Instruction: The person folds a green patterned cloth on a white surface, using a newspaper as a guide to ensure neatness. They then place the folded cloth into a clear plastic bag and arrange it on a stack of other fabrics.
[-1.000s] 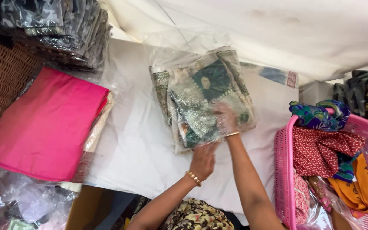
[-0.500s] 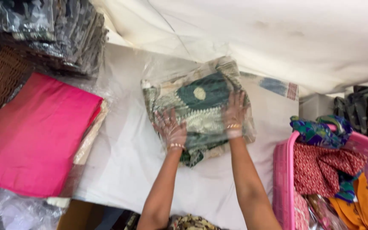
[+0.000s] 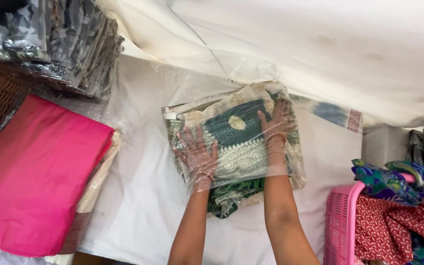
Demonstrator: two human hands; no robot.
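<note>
Crinkled clear plastic bag [image 3: 199, 86] over folded green fabric [image 3: 239, 130]

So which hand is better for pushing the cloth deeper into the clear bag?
Probably the right hand: it lies further inside the clear bag on the folded green cloth. The left hand sits nearer the opening.

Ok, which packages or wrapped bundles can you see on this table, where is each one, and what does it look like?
Clear plastic bag: middle of the table, over a folded green and cream cloth, both hands inside it.
Pink folded bundle: left side, flat, on a clear-wrapped pile.
Stack of wrapped grey patterned packs: top left, shiny clear film.
Pink basket: lower right, holding loose printed cloths.
</note>
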